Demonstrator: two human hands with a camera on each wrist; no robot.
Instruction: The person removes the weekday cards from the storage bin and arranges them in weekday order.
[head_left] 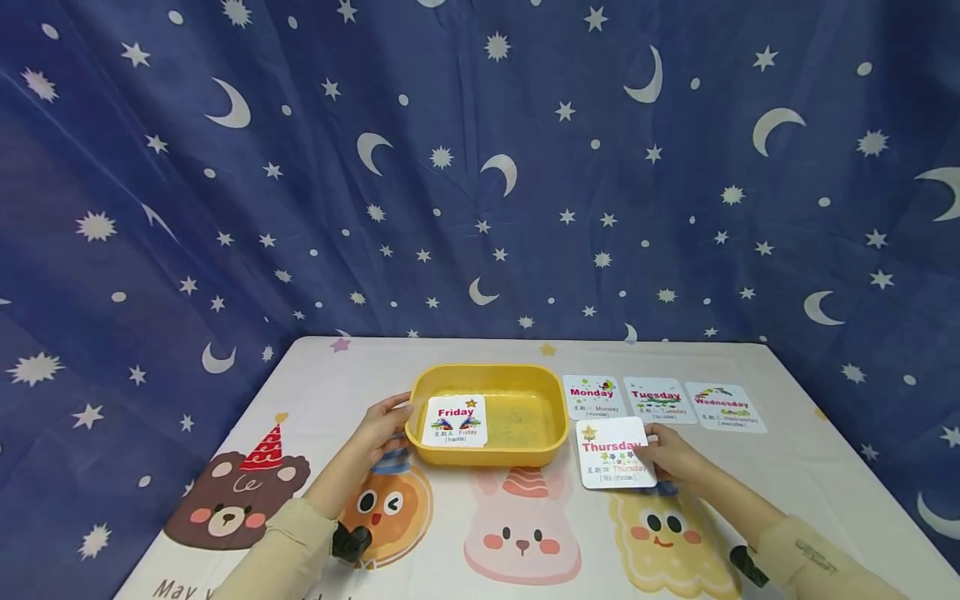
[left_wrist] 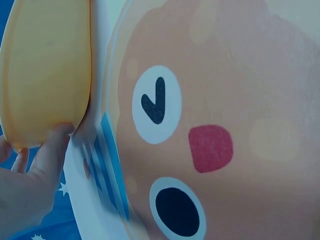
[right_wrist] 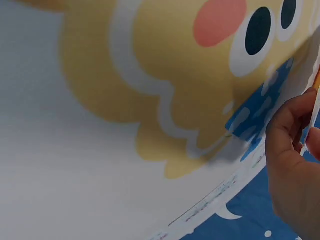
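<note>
In the head view my left hand (head_left: 385, 427) holds the left end of a yellow plastic tray (head_left: 525, 457). The left wrist view shows that hand's fingers and thumb (left_wrist: 52, 145) against the tray's outer wall. A white "Friday" card (head_left: 454, 422) lies face up inside the tray, toward its left side. To the right of the tray, my right hand (head_left: 670, 454) pinches a "Thursday" card (head_left: 617, 452) by its right edge, with the printed face showing. In the right wrist view only a thin edge of the card (right_wrist: 314, 117) appears between thumb and fingers.
Beyond the Thursday card, cards reading "Monday" (head_left: 594, 397), "Tuesday" (head_left: 660, 401) and "Wednesday" (head_left: 726, 407) lie in a row. They rest on a white tablecloth (head_left: 360, 367) with cartoon prints. A blue curtain (head_left: 480, 250) with moons and stars hangs behind.
</note>
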